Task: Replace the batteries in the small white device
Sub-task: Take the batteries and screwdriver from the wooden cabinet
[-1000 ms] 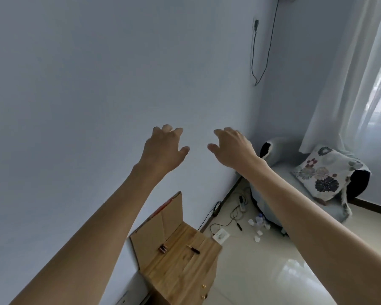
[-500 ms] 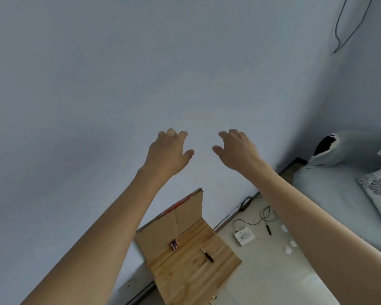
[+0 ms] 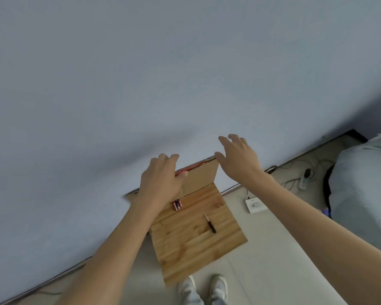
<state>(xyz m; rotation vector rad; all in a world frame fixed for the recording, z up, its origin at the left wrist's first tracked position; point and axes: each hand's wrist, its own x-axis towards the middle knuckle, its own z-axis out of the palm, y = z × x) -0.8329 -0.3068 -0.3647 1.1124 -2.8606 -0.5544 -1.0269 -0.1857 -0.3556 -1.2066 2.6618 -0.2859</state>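
Both arms had dropped from the bare wall. The empty, spread left hand [image 3: 161,179] hovered above the red-and-black batteries [image 3: 177,204] on the wooden table [image 3: 196,238]; the right hand [image 3: 238,159] hung open beyond — work barely begun. A small white square device [image 3: 255,204] lay on the floor, right of both hands.

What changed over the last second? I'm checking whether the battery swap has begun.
The view tipped down toward the wooden table; the person's shoes came into sight. Both hands dropped: the left hand now overlaps the cardboard sheet, the right hand hovers open. The batteries and screwdriver stayed untouched.
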